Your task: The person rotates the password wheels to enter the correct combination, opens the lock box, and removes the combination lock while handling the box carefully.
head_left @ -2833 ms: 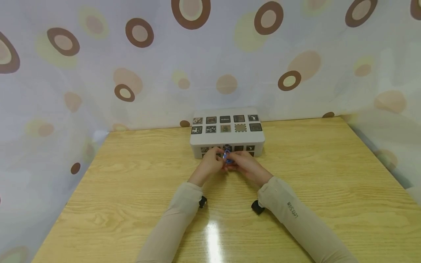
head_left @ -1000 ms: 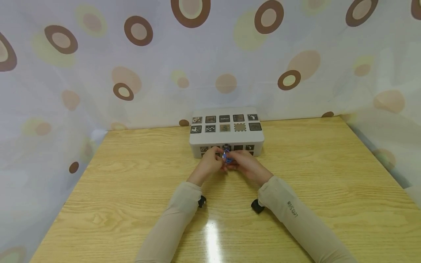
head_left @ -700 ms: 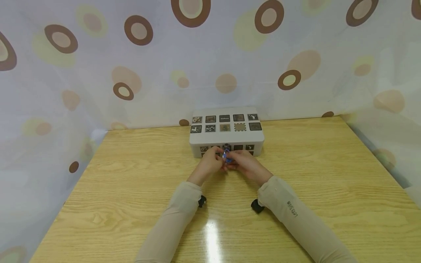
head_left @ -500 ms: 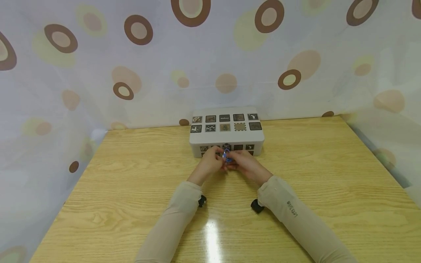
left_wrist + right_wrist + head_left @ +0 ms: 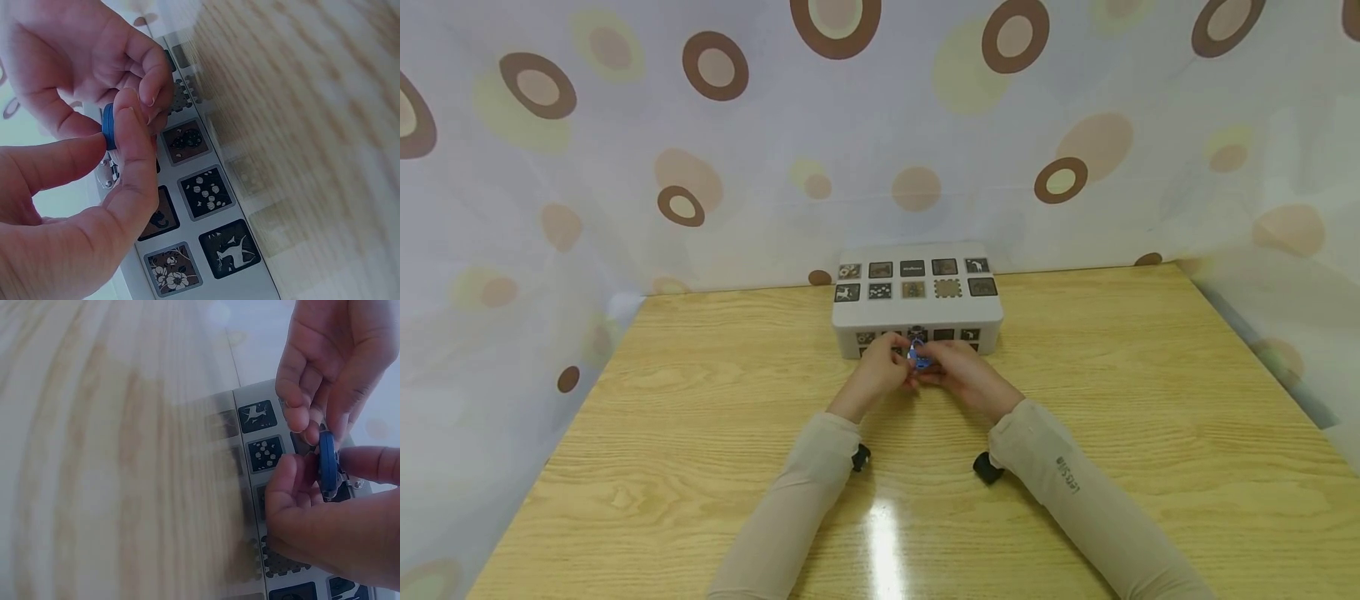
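A small blue, flat, rounded thing with a loop-like outline is held between both hands, close in front of the metal latch of a white box. My left hand pinches it between thumb and index finger, as the left wrist view shows with the blue edge. From the other side my right hand grips it, thumb on one face and curled fingers on the other, around the blue rim in the right wrist view. Fingers hide much of it; whether it touches the latch I cannot tell.
The box, printed with dark square pictures, stands with its lid down near the back edge of the wooden table. A white curtain with brown and beige circles hangs behind and at the sides.
Both hands stay at the box front. The right fingers have shifted slightly on the blue thing, and more of its loop shows now. The box has not moved.
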Motion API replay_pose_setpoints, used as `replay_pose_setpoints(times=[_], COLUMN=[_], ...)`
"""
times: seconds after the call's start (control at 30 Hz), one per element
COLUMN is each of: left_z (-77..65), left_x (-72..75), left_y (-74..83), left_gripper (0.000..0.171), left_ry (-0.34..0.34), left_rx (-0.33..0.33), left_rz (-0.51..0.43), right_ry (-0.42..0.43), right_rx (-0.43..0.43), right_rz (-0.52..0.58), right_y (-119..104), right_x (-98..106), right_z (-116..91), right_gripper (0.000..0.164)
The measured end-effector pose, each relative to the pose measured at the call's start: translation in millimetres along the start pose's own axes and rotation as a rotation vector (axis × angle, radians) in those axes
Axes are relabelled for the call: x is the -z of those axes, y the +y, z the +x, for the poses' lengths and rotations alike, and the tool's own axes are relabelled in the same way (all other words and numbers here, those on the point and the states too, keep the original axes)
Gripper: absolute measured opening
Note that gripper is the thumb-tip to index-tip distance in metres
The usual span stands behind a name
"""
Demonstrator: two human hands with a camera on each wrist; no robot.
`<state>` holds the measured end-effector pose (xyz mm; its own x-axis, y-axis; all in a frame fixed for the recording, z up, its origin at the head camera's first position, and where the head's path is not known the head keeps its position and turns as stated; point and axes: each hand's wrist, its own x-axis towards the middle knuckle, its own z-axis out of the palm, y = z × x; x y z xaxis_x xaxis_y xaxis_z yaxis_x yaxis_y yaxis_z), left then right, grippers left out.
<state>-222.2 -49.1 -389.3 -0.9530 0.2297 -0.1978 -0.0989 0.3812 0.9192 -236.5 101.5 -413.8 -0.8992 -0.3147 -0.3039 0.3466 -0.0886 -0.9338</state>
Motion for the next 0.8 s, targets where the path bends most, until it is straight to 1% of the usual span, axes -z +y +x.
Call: replay_pose_setpoints(times=[0.3, 0.53, 0.8], left_z=[1.3, 0.6, 0.5], left_x=[-0.6, -1.1, -1.7], left_y=[1.3, 0.6, 1.2], left_gripper=[0.038, 0.039, 0.035], left_ry=[-0.003, 0.002, 0.002], left_rx=[0.016, 0.009, 0.014], left_rz=[-0.032, -0.029, -0.03], right_ry=[-0.009, -0.01, -0.013], right_rx=[0.036, 0.031, 0.008], right_rz=[-0.019, -0.03, 0.009], right_y=[0.7, 1.9, -1.5], right_x=[-1.1, -2.8, 0.2], right_z=[-0.5, 0.1, -1.6], right_gripper=[0.02, 0.025, 0.027])
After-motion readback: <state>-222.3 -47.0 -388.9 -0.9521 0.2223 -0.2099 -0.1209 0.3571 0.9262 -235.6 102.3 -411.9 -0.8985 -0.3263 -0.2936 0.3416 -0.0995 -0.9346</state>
